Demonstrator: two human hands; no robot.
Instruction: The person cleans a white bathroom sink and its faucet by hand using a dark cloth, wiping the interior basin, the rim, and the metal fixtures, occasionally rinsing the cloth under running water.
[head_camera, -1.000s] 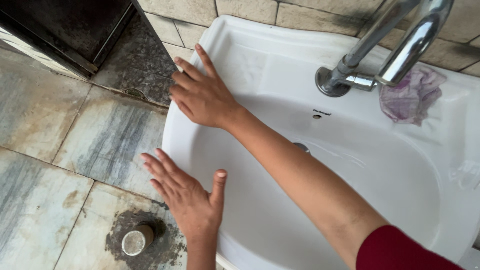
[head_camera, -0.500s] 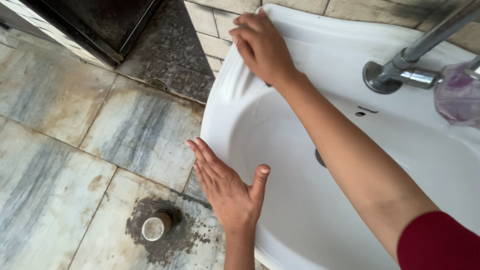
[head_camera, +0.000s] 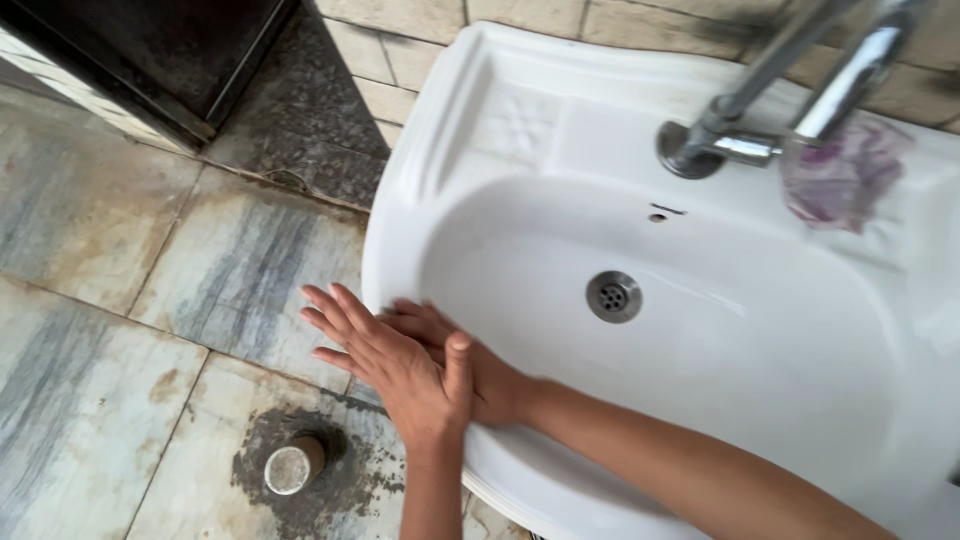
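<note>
While the fingers of the left hand (head_camera: 400, 365) lie spread and flat, holding nothing, they overlap the right hand (head_camera: 455, 360), whose fingers are likewise stretched out and empty, pressed palm-down on the near left rim of the white washbasin (head_camera: 440, 130). Both hands sit at that front corner, the left partly covering the right, its fingertips reaching just past the rim edge. Rubbing a glazed rim like this seems best done with flat palms and even pressure that follows the curve, since the surface looks smooth, glossy and probably slippery when wet. The bowl is a rounded oval hollow with a small metal drain (head_camera: 613, 296) at its bottom and an overflow hole (head_camera: 656, 216) on the back wall. A chrome tap (head_camera: 770, 90), polished and tubular, rises from the back ledge, and a crumpled, thin purplish cloth (head_camera: 845, 175) lies beside it. Below, the floor tiles (head_camera: 110, 330) are streaked, stained stone, with a short round pipe stub (head_camera: 292, 468) set in dark grime.
</note>
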